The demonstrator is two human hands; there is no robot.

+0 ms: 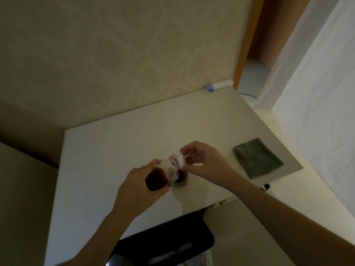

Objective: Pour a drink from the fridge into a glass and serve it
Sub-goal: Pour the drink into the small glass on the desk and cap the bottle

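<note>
A clear bottle (pixel 157 177) of dark drink is tilted above the white table (pixel 107 150), its open mouth up and to the right. My left hand (pixel 138 189) grips its body. My right hand (pixel 203 162) pinches a white cap (pixel 182 161) right beside the bottle's mouth. A short glass (pixel 180 179) with dark liquid in it stands on the table just behind the bottle, partly hidden by the bottle's neck.
A grey-green cloth (pixel 257 158) lies near the table's right edge. A white and blue roll (pixel 219 86) rests at the far edge by the wall. A black chair (pixel 165 244) sits under the table's front edge. The beige wall stands close behind the table.
</note>
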